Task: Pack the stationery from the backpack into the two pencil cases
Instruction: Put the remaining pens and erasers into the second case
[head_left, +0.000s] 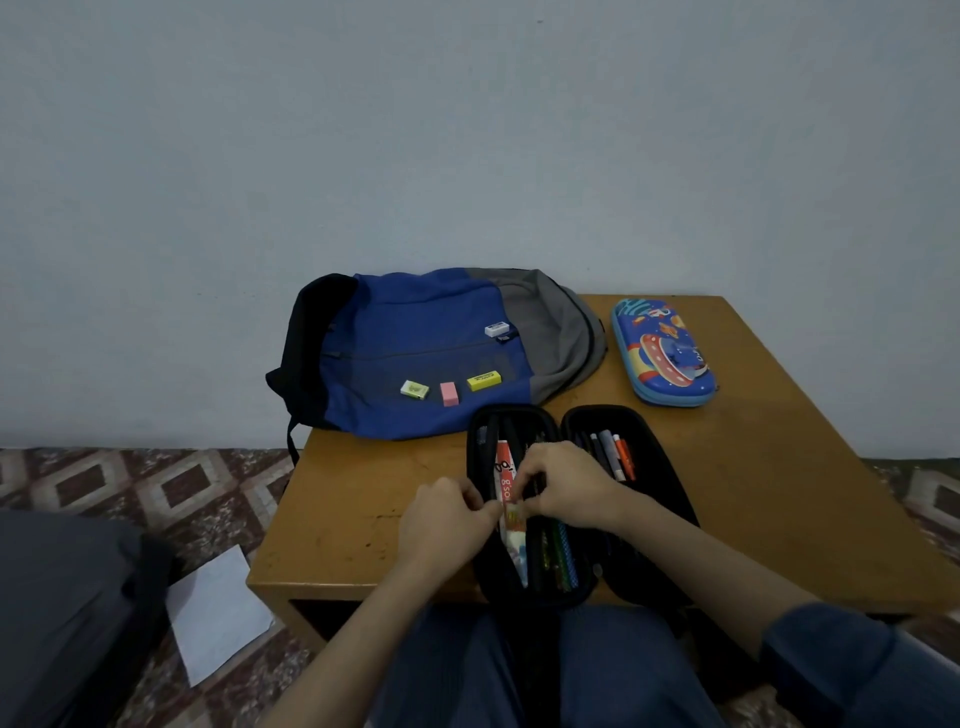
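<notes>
A black pencil case (654, 441) lies open flat at the table's near edge. Its left half holds a red-and-white pack (506, 470) and several pencils (563, 556); pens (613, 454) sit in its right half. My left hand (444, 519) and my right hand (569, 486) meet over the left half, both pinching the pack at its middle. A blue and grey backpack (426, 343) lies flat behind the case. On it rest a white eraser (497, 329), a yellow eraser (484, 381), a pink eraser (449, 393) and a pale yellow eraser (414, 389). A blue cartoon pencil case (662, 356), shut, lies at the right.
The wooden table (353, 493) is small and stands against a pale wall. A white sheet of paper (215, 613) and a dark bag (67, 597) lie on the patterned floor to the left. My knees sit under the table's near edge.
</notes>
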